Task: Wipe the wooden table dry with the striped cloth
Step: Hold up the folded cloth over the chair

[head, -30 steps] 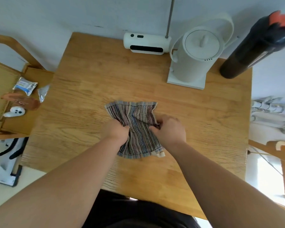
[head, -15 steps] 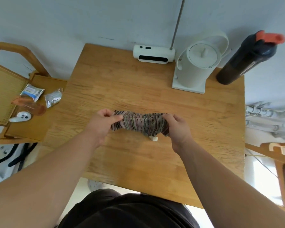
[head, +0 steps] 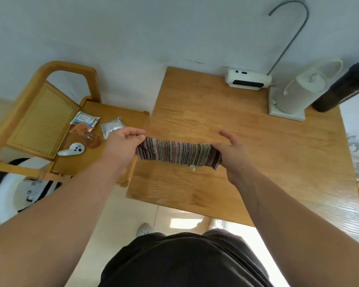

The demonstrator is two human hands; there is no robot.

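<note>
Far past the fingers (head: pixel 226 136), to the right, stand a white kettle (head: pixel 296 94), a dark bottle (head: pixel 340 90) and a small white box (head: pixel 248 80) with a bent grey pipe (head: pixel 288 38). Left of the fingers, a wooden tray (head: pixel 130 119) holds two shiny packets (head: pixel 84 119) and a white controller (head: pixel 72 149).

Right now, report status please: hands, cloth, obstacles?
Left hand, right hand pinch the ends. Striped cloth stretched over wooden table. Kettle, bottle stand far right.

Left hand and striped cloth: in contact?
Touching. The head view shows the left hand pinching the left end of the striped cloth between thumb and fingers.
</note>
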